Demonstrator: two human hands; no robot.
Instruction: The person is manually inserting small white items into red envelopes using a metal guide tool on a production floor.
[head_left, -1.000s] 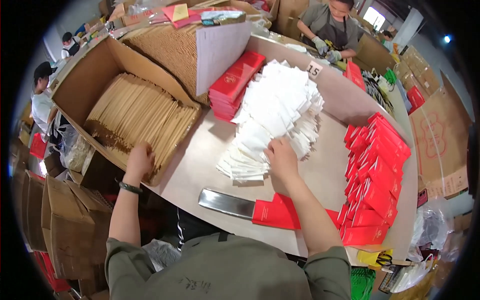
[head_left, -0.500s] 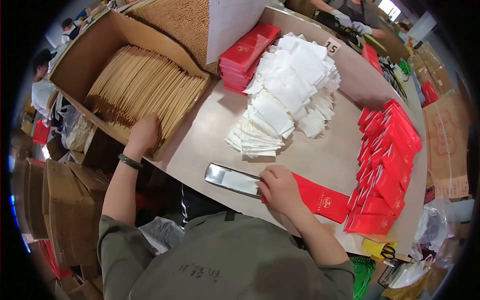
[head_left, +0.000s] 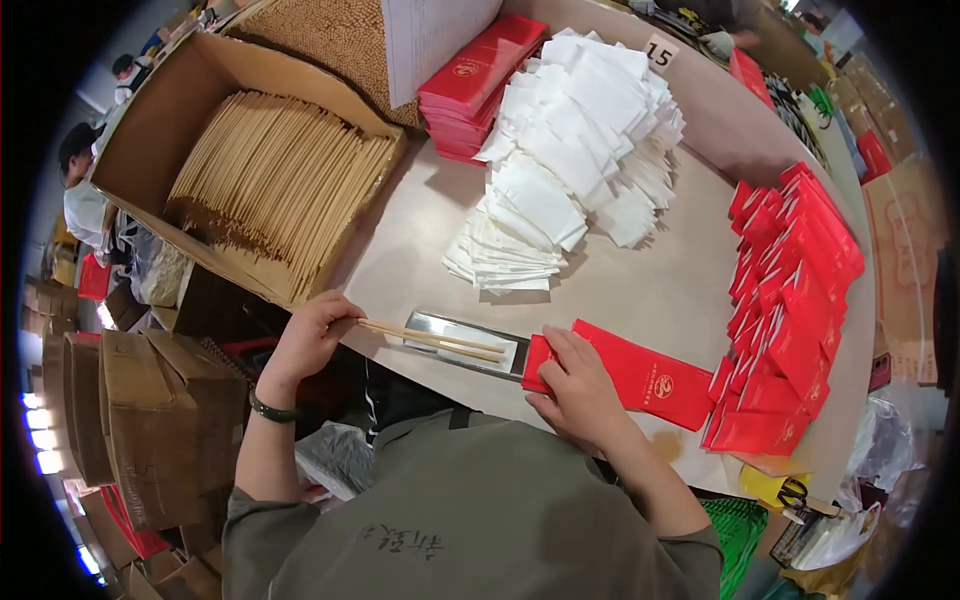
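Holding a pair of wooden chopsticks (head_left: 430,340) near the desk's (head_left: 680,290) near edge, the left hand (head_left: 305,340) is pinching them at one end, their far ends lying over a flat metal tray (head_left: 465,345). The right hand (head_left: 580,385) is pressing down, fingers spread, on the open end of a red paper sleeve (head_left: 650,380) that is lying flat just right of the tray. Behind them a heap of white napkins (head_left: 570,150) is filling the middle of the desk, a stack of red sleeves (head_left: 470,85) is sitting at its far edge, and rows of filled red sleeves (head_left: 790,300) are lining the right edge. Off the left edge an open cardboard box (head_left: 150,130) is holding bundled chopsticks (head_left: 280,190).
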